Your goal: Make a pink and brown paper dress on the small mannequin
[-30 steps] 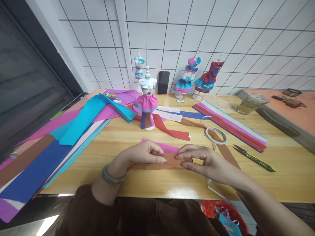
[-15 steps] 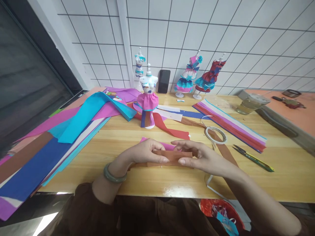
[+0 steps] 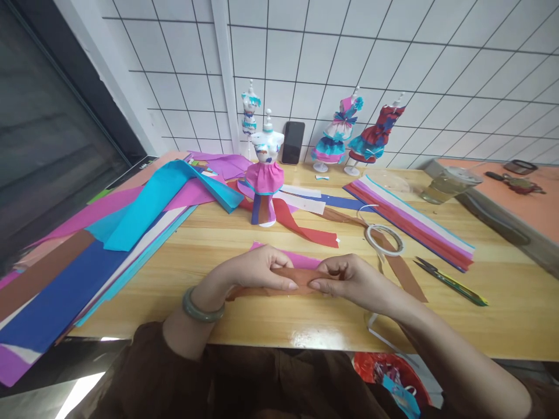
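Left hand [image 3: 264, 269] and right hand [image 3: 356, 282] pinch a brown strip [image 3: 303, 276] thumb-to-finger at a table [image 3: 262, 320], a pink strip [image 3: 301, 259] just beyond

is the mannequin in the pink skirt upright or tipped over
Upright: the mannequin stands on its white base, its neck knob at the top.

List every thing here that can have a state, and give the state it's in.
Left hand: closed on the brown strip
Right hand: pinching the same strip
Brown strip: held in both hands
Front dress form: upright, pink skirt on
Phone: propped upright, screen dark
Tape roll: lying flat, end loose
Snips: lying down, not held
Clear cup: partly filled
Red bin: holding scraps
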{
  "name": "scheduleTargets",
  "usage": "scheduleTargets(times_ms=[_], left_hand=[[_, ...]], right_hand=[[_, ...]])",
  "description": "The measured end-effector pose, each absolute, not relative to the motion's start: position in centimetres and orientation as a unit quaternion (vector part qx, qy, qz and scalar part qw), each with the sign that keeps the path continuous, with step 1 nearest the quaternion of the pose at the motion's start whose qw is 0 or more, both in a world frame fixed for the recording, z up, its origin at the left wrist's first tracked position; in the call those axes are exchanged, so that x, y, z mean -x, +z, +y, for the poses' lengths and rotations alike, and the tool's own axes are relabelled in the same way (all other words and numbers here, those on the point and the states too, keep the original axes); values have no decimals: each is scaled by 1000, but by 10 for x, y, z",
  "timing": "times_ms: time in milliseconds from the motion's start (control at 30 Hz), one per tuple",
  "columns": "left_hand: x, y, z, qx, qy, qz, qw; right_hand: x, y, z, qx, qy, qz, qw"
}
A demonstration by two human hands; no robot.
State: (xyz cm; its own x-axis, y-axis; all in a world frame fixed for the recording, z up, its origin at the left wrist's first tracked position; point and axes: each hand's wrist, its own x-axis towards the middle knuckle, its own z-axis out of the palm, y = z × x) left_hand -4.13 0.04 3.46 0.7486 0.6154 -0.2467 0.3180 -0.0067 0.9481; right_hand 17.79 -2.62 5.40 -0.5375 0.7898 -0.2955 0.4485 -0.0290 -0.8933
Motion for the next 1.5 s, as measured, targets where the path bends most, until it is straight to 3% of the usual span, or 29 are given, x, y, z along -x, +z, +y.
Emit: scheduleTargets(times_ms=[400,933,1200,1500], left_hand=[[41,30,3,-694,95,331,632],[50,28,9,-716,64,332,611],[61,31,19,-720,136,357,580],[59,17,28,-593,330,426,598]], right_hand=[[-183,55,-37,446,574,-665,171],[-209,49,-35,459,609,-637,109],[-244,41,-37,532,535,-644,128],[-252,33,-28,545,483,-661,181]])
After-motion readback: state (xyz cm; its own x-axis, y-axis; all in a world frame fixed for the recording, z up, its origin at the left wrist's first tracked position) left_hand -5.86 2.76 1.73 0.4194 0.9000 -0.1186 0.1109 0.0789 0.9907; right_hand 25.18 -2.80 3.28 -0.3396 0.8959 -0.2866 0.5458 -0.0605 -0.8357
